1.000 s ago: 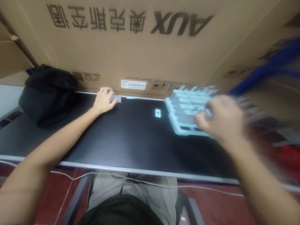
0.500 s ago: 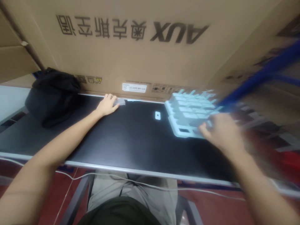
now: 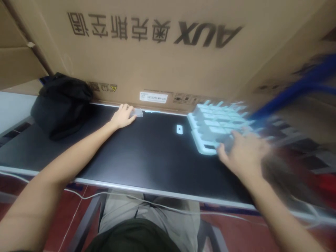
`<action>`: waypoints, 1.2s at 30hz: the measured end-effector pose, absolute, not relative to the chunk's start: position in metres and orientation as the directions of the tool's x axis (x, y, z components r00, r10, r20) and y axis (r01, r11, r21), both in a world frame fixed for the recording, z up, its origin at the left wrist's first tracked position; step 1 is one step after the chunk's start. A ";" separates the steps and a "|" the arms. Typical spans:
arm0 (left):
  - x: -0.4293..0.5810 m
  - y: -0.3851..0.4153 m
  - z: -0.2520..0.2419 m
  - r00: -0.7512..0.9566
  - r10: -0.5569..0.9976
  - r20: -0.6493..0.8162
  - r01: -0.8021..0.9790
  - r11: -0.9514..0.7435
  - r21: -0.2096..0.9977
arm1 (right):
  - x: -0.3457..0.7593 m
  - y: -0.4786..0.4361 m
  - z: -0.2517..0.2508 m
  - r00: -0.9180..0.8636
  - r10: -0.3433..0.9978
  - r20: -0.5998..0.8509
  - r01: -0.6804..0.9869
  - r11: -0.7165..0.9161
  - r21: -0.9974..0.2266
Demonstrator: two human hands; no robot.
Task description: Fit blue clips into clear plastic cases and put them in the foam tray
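My left hand (image 3: 123, 116) lies at the back of the black tabletop, fingers curled over a small translucent grey plastic piece (image 3: 137, 112) that sticks out past the fingertips. My right hand (image 3: 244, 150) is at the near right corner of a light blue rack (image 3: 203, 148) with rows of slots and upright prongs. Its thumb and index finger are apart, a greyish patch showing between them; the other fingers are blurred, so a hold cannot be confirmed. A small light blue plate (image 3: 179, 129) with a dark centre lies left of the rack.
A large cardboard box (image 3: 147, 66) stands behind the black tabletop (image 3: 147, 154). On the left sits a black cloth bag (image 3: 60, 105). A blue bar (image 3: 288, 91) slants at the right. A white cable (image 3: 168, 210) runs along the front edge.
My right hand has shifted slightly left and nearer to me at the rack's corner, its thumb and index finger now wider apart. My left hand stays on the grey piece. The view shifted a little.
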State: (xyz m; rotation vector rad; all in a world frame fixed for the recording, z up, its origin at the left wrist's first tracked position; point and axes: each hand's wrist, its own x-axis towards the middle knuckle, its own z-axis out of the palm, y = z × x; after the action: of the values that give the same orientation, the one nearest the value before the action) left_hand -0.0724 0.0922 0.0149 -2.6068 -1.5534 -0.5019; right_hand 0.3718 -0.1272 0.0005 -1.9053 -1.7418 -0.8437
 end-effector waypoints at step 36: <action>-0.043 0.049 0.024 0.630 0.719 0.295 0.728 -0.678 0.098 | 0.223 -0.041 0.032 -0.079 0.977 0.199 0.971 0.030 0.237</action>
State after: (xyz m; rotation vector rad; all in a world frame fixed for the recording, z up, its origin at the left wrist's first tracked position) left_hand -0.0427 0.0493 0.0241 -2.8085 -1.2471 -0.4878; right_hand 0.2232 -0.0408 0.0316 -2.1442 -2.2675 -0.4940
